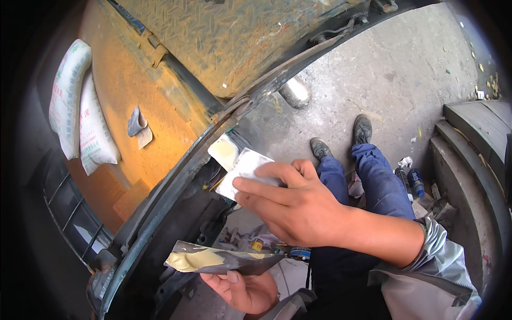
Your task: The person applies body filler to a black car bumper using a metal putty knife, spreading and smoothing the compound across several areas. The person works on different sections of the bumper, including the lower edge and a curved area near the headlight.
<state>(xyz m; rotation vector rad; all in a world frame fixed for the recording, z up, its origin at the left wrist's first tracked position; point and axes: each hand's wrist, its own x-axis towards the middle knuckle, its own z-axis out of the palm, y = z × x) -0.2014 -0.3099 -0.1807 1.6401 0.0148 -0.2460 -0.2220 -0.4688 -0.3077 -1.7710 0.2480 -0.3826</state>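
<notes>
My right hand (298,200) grips a flat white square spreader (240,176), its fingers spread over the face. The spreader's far edge is at a cream putty patch (224,152) on the dark metal frame; whether it touches cannot be told. Below it, my left hand (242,292) supports a thin dark board (237,262) from underneath, thumb against its near edge. A thick lump of cream putty (186,260) lies on the board's left end, with a thinner smear running to the right.
Two white printed sacks (69,101) and a folded grey sheet (138,125) lie on orange metal at left. A worn tread plate (213,42) is at the top. A silver rounded cylinder (295,92), a blue can (416,182) and curved grey slabs (461,176) are at right.
</notes>
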